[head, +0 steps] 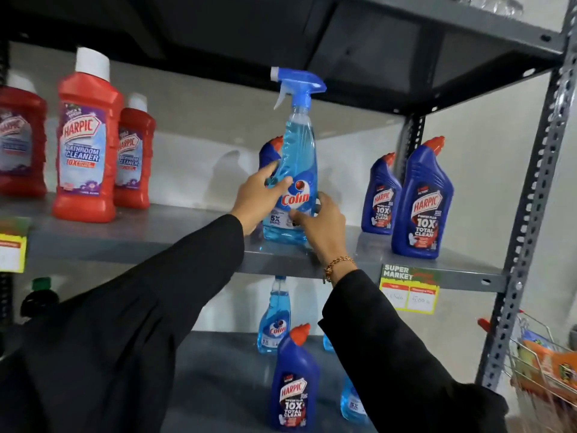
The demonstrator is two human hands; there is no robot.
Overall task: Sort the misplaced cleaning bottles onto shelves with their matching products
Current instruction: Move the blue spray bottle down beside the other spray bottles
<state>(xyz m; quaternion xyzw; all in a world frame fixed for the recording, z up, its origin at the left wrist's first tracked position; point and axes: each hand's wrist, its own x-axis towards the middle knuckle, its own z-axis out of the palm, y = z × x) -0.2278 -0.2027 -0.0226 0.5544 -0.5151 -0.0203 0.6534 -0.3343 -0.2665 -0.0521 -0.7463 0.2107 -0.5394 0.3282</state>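
**Gripping a Colin Spray Bottle on the Middle Shelf**

Reaching up from the bottom of the view, two black sleeves (134,339) are extending toward the shelving. On the lower shelf (218,370), a blue Harpic toilet cleaner (295,385) is standing at the front among pale blue Colin spray bottles (274,320). A gold bracelet (337,265) is hanging on the right wrist. The left hand (259,195) is wrapping its fingers (281,182) around the left side of the Colin glass cleaner bottle (295,170), while the right hand (321,223) is pressing its fingers (299,214) against the label's lower right; both are clamping the bottle. It is standing upright on the middle shelf (187,232), near the front edge, its blue trigger head just under the shelf above. Another blue Harpic bottle (270,151) is standing directly behind it, and two more (420,198) are standing to the right. Red Harpic bathroom cleaners (87,135) are sitting at far left. A wire basket (543,364) is showing at lower right.
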